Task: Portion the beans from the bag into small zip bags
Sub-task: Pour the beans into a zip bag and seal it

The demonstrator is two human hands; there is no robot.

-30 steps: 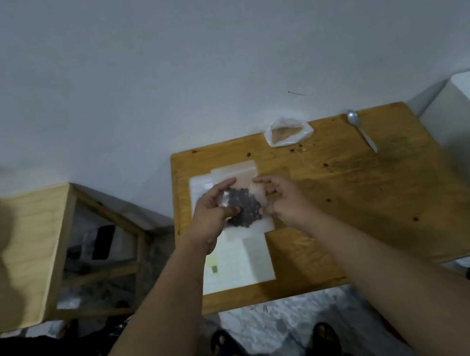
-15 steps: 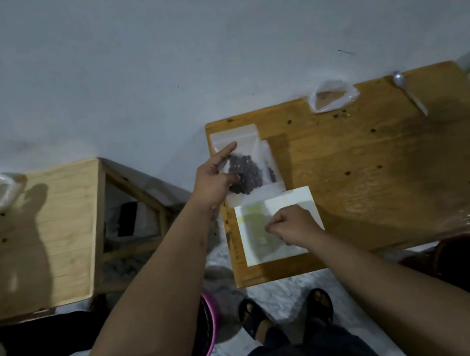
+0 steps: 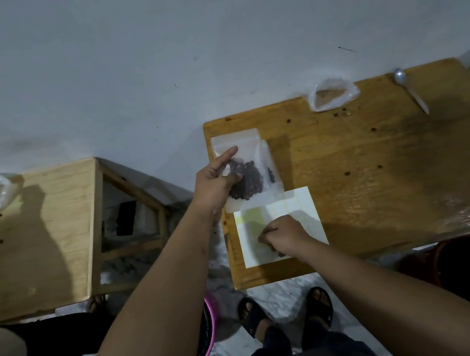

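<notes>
Beans (image 3: 249,180) fill one small zip bag (image 3: 235,142) at the far left corner of the worktop (image 3: 382,185). Your left hand (image 3: 216,182) pinches its edge between thumb and curled fingers, forefinger laid straight across it. A second bag (image 3: 270,153) beneath it shows only a few beans. Your right hand (image 3: 286,236) sits with fingers curled on the pale stack of empty bags (image 3: 299,204) nearer you; whether it grips one I cannot tell. The source bag (image 3: 331,94) by the wall looks nearly empty, with the spoon (image 3: 411,91) near it, so I judge few portions remain.
</notes>
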